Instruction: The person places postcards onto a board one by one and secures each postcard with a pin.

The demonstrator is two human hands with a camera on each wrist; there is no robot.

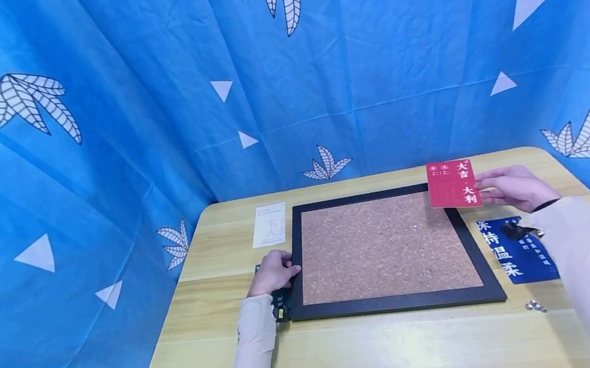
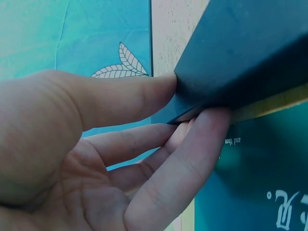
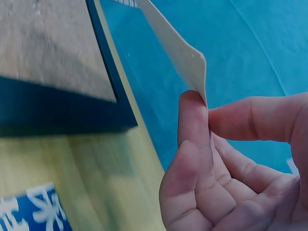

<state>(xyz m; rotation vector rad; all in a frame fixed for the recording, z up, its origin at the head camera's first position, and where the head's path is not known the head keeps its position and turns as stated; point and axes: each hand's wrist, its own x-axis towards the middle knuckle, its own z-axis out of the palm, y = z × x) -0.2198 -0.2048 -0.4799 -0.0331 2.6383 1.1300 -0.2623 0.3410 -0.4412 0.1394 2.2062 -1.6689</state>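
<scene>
A black-framed cork board (image 1: pixel 385 252) lies on the table. My left hand (image 1: pixel 272 271) holds its left edge; in the left wrist view the thumb lies against the black frame (image 2: pixel 240 53) and the fingers reach its lower side. Under that hand a dark green card (image 1: pixel 283 307) with white print partly shows. My right hand (image 1: pixel 516 186) pinches a red card (image 1: pixel 450 185) with white characters by its right edge, over the board's upper right corner. The right wrist view shows the card's pale back (image 3: pixel 180 50) between thumb and fingers, raised clear of the frame.
A white printed card (image 1: pixel 269 226) lies left of the board. On the right lies a blue card (image 1: pixel 525 261) with white characters, partly hidden by the right forearm. Several small shiny pieces (image 1: pixel 535 306) sit below it. A blue patterned curtain (image 1: pixel 369 66) hangs behind the table.
</scene>
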